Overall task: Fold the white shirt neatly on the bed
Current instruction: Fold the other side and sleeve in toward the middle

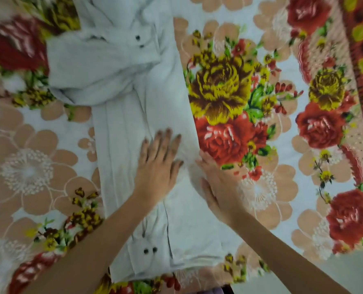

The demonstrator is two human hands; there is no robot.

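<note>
Head view, the only 1 given. The shirt lies on the bed as 1 long narrow strip with both sides already turned in. Its long axis runs straight away from the person, leaning a little left at the far end. At the near end a cuff with 2 dark buttons lies on top of the strip. At the far end a sleeve is bunched up and spills off the strip to the left.

The left hand lies palm down about mid-strip. Its fingers are straight and spread, pointing away along the axis, and it presses the cloth without gripping it. The right hand is just beside it on the strip's right edge, seen side-on, with straight fingers touching the fold. Blur hides whether its thumb slips under the edge.

Both hands sit nearer the near end than the far one. The side folds look done, so what remains is probably a fold across the long axis. The near end lies right under the forearms and is easy to lift. The loose sleeve is well apart from both hands, on the left hand's side, and likely needs flattening first.
</note>
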